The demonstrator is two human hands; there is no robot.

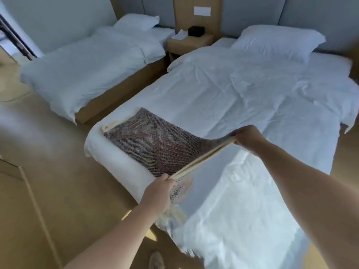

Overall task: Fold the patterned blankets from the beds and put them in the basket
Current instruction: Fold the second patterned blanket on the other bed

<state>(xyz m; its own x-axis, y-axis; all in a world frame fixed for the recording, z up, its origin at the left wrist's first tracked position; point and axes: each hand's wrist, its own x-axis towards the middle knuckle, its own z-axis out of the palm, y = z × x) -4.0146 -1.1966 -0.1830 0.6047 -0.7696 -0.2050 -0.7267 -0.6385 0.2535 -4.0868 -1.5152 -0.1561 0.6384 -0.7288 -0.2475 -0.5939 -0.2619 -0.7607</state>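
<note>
Folding step judged in hand: patterned blanket (pixel 153 140), lying across the near bed (pixel 242 98) foot, is pinched by its raised edge in left hand (pixel 162 186) and right hand (pixel 245 134), fingers closed on cloth; carrying that edge over is next called for.

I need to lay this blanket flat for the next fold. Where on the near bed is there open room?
The widest free patch is the white duvet between the pillow and the patterned blanket. The sheet right of the right hand is also bare. The bed's left foot end is crowded: the blanket lies there, with both the left hand and right hand closed on its edge.
</note>
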